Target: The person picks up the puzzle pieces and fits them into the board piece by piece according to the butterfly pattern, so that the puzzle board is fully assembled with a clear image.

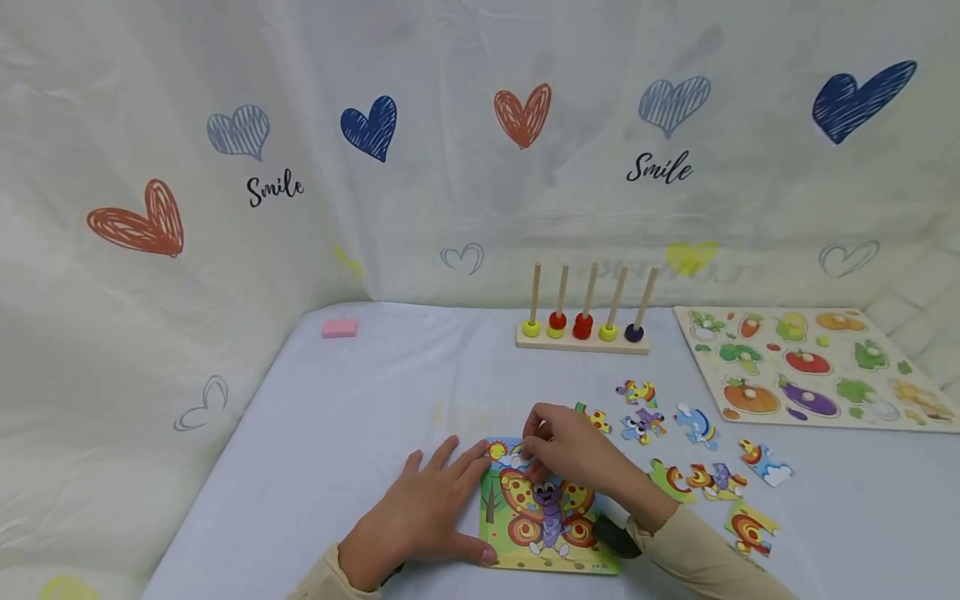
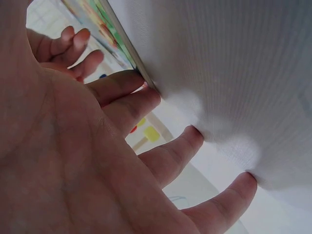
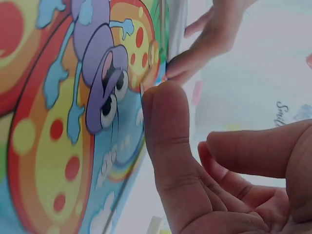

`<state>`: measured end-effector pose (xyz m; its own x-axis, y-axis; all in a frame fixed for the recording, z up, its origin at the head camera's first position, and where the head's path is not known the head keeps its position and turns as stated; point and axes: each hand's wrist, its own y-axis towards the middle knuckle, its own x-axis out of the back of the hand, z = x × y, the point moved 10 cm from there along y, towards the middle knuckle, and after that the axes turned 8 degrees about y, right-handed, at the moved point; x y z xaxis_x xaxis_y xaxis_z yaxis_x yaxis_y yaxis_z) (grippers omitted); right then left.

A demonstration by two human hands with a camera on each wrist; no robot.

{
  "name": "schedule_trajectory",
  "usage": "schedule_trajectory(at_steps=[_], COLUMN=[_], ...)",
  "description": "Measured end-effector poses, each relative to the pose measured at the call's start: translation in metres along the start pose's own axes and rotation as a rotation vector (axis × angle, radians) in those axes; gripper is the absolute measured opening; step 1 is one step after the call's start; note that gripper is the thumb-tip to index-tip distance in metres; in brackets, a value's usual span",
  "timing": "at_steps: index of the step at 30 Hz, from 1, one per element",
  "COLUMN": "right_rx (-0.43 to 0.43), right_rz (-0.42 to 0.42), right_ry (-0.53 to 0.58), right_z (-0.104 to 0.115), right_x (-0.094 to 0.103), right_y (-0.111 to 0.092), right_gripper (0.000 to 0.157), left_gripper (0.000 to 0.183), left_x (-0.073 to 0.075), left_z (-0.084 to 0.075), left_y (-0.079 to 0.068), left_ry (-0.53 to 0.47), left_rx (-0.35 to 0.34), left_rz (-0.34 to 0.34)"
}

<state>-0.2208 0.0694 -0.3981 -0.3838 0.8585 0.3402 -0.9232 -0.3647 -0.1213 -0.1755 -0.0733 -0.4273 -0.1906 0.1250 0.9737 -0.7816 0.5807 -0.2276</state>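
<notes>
Head view: a butterfly picture board (image 1: 550,523) is seen flat at lower centre of the frame, on a white tablecloth (image 1: 382,400). The left hand (image 1: 431,512) is laid at the board's left side, fingers spread, with the thumb set on the lower left corner. The right hand (image 1: 573,450) is held over the board's upper right part, fingers bent. Loose jigsaw pieces (image 1: 697,427) are scattered to the right of the board. A bead-and-peg counting stand (image 1: 581,344) is placed at upper right of centre, a vegetable peg puzzle (image 1: 843,364) at the right edge, and a pink block (image 1: 340,328) at the left rear of the cloth. The hanging backdrop (image 1: 450,200) is printed with hearts and "Smile".

Left wrist view: the left palm is shown from below, fingers fanned; two fingertips are placed at the board's edge, upper centre, and two on the cloth.

Right wrist view: the left half is filled by the printed butterfly. The right index finger is extended at the board's edge, centre, the thumb held well apart from it; contact with the board cannot be told. The left hand is seen at upper right.
</notes>
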Motion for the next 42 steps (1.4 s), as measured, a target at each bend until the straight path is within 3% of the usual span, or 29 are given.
schedule_trajectory(at_steps=[9,16,27,42], right_rx=[0.095,0.037,0.038,-0.003], right_rz=[-0.034,-0.104,-0.167,-0.282], right_ry=[-0.171,-0.185,-0.223,-0.359], right_z=[0.001,-0.016,-0.029,-0.043], right_x=[0.028,0.053,0.095,0.169], right_y=[-0.016,-0.029,-0.046,-0.047], right_gripper=[0.004,0.003,0.011,0.023], left_gripper=[0.114,0.113,0.112,0.119], left_x=[-0.003,-0.001,0.000,-0.001], left_z=[0.000,-0.001,-0.002,-0.002], left_y=[0.001,0.000,0.000,0.000], left_ry=[-0.028,-0.026,-0.028,-0.037], left_rx=[0.004,-0.002,-0.002,0.011], left_rz=[0.000,-0.008,-0.006,-0.018])
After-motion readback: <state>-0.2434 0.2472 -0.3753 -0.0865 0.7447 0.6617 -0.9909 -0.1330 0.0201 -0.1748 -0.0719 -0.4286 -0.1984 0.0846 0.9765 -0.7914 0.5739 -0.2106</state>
